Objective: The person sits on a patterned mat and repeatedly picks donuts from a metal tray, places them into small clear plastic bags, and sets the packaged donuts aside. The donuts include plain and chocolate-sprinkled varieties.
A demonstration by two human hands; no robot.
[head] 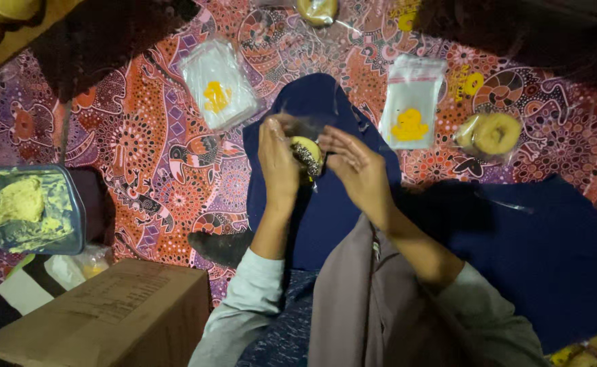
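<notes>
My left hand (pixel 277 163) and my right hand (pixel 354 168) meet above my lap, over a dark blue cloth (pixel 326 211). Between them is a round pale donut with dark sprinkles (pixel 306 155), inside a thin clear plastic bag (pixel 297 122) that both hands pinch around it. A stack of clear bags with yellow prints (pixel 218 84) lies to the upper left of my hands. One more such bag (pixel 413 102) lies to the upper right.
A bagged plain donut (pixel 490 134) rests at the right on the patterned red mat (pixel 135 136), another bagged donut (pixel 317 9) at the top. A lidded container with yellowish filling (pixel 26 208) sits left. A cardboard box (pixel 108 319) stands at lower left.
</notes>
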